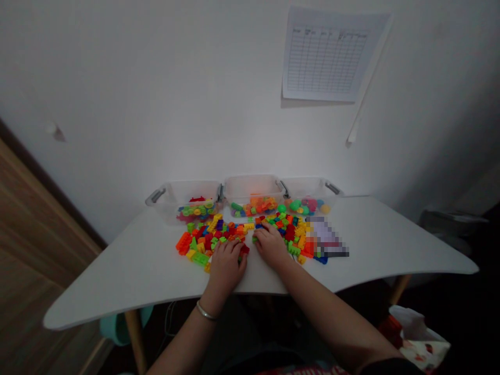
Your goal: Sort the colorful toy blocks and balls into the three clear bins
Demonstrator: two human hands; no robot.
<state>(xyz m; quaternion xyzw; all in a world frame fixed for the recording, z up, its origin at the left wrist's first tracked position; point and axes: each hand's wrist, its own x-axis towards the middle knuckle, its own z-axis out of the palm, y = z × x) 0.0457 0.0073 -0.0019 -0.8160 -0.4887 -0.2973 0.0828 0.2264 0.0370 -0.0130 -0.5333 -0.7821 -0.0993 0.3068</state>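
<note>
Your left grip (pixel 226 268) curves palm down over the near edge of the brick pile, its fingers (pixel 233 249) arched, with a red brick (pixel 244 250) just beside them. Your right grip (pixel 271 246) is also palm down and arched, its fingertips (pixel 261 233) among the bricks and a small green brick (pixel 254 239) just beside them. From this view, you cannot tell whether either grip is closed on a piece. The two grips sit near each other, and a metal bangle (pixel 205 311) circles your left wrist. Around and ahead of them spreads a loose heap of plastic building bricks (pixel 213 240) in orange, red, lime, yellow and blue, lying flat on the white table (pixel 375 245). At the heap's right end, a pixelated patch (pixel 326 237) hides whatever lies there. Along the far edge, three clear plastic bins stand side by side with grey handles. The leftmost bin (pixel 197 190) holds round green and yellow pieces with red ones, the middle bin (pixel 253 186) mostly orange pieces, and the rightmost bin (pixel 308 186) rounded green and pink ones. On the wall above, a printed ruled chart (pixel 326 54) hangs. Below the table, a teal stool (pixel 121 325) shows at the left, and a white printed plastic bag (pixel 420 336) at the lower right.
</note>
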